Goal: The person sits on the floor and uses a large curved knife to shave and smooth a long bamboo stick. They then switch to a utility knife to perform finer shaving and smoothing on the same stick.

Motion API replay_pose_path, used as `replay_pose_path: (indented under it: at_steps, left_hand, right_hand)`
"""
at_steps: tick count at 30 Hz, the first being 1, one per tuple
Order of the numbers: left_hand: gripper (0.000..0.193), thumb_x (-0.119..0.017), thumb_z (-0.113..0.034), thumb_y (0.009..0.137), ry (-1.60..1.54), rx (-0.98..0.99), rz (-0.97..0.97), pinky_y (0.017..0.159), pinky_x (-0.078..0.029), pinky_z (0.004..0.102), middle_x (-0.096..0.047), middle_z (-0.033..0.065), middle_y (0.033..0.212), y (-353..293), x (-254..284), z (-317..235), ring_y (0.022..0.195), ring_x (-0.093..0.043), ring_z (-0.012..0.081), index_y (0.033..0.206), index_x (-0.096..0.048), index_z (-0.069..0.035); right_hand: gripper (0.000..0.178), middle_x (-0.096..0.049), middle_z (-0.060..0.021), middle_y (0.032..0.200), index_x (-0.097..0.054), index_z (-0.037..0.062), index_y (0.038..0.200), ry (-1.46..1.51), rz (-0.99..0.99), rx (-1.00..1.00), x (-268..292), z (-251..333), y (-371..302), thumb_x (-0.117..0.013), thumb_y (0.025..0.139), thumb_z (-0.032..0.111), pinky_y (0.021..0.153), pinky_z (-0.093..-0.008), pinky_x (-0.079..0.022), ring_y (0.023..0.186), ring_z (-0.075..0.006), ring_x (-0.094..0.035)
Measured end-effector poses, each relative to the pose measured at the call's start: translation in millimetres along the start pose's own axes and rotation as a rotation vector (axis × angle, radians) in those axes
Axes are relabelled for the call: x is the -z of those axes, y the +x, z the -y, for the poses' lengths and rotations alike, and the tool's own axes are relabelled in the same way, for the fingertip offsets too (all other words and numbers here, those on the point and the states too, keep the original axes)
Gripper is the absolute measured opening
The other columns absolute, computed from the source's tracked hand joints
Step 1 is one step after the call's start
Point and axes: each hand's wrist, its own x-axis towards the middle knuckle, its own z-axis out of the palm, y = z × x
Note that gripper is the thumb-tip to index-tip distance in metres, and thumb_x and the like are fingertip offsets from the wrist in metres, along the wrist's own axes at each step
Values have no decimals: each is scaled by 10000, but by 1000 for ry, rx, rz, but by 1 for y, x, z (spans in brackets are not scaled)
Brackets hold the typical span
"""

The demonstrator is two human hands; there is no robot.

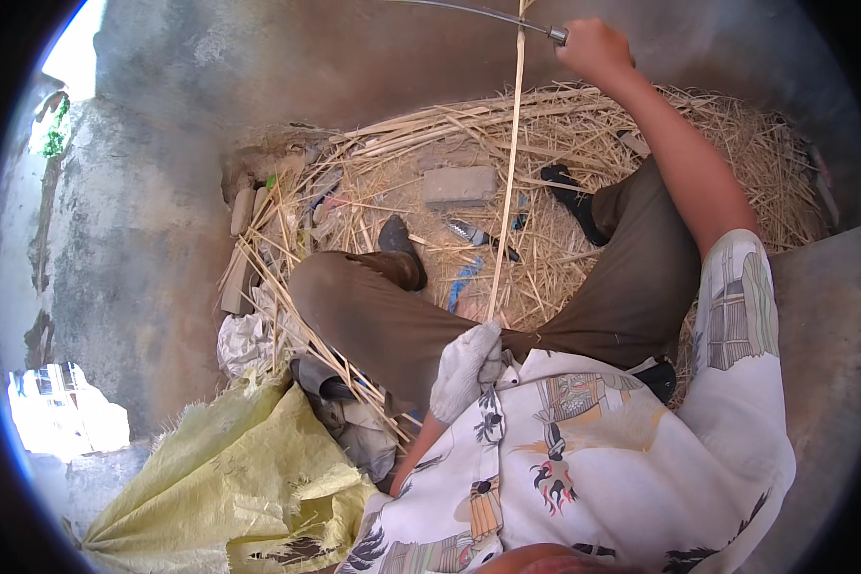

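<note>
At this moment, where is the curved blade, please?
In the head view, the curved blade is along the top edge, just left of the right hand, crossing the straw-coloured strip.

Brick, grey-brown: is lying on the earthen floor, upper centre of the frame. Small object, patterned grey end, kind unclear: is lying just below the brick. Blue strip: is lying near the centre. Crumpled white sheeting: is sitting left of centre. Woven sack, yellow, frayed: is spreading across the lower left. Wall, stained: is standing along the left. Green leaves: are showing at upper left. Straw-coloured litter: is covering the upper right.
</note>
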Motion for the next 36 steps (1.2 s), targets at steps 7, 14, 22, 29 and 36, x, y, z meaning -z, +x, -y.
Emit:
replay_pose_path:
  at_steps: [7, 14, 22, 29, 36]
  left_hand:
    - [382, -583, -316, 1045, -124, -20, 6, 457, -244, 244, -375, -63, 622, 1, 1, -4, 514, -331, 43, 734, -463, -130]
    - [383, -587, -327, 1044, 79, -33, -34, 447, -251, 229, -390, -67, 618, -8, -6, -1, 504, -335, 37, 731, -480, -135]
    - [369, -586, -316, 1043, 9, -51, -51, 461, -264, 236, -400, -65, 617, -12, 2, 5, 510, -350, 46, 735, -496, -134]
    - [385, -552, -325, 1048, 34, -195, 31, 451, -240, 249, -364, -51, 572, -19, 13, 12, 490, -329, 63, 739, -501, -101]
    - [281, -600, -304, 1019, -88, -155, 60, 446, -337, 252, -463, -20, 619, 4, -5, -10, 481, -420, 84, 886, -584, -57]
  right_hand:
    - [204, -734, -152, 836, -735, 116, 961, -97, -88, 244, 8, 7, -23, -667, 829, 257, 700, -483, -578, 799, -338, -735]
    - [241, -758, -138, 1035, -778, 95, 1009, -30, 27, -274, 23, -4, -1, -650, 873, 247, 734, -515, -569, 947, -346, -740]
    - [115, -687, -109, 791, -671, 93, 875, -238, -205, 275, -8, -13, -11, -687, 841, 202, 606, -456, -517, 700, -279, -670]
    - [273, -731, -221, 1011, -732, 6, 1064, 554, -312, -885, 4, -88, 26, -653, 884, 196, 769, -560, -578, 1016, -377, -713]
    - [246, -582, -47, 618, -587, 82, 759, 1400, -307, -495, 14, -102, 1, -720, 874, 254, 526, -361, -484, 524, -174, -580]
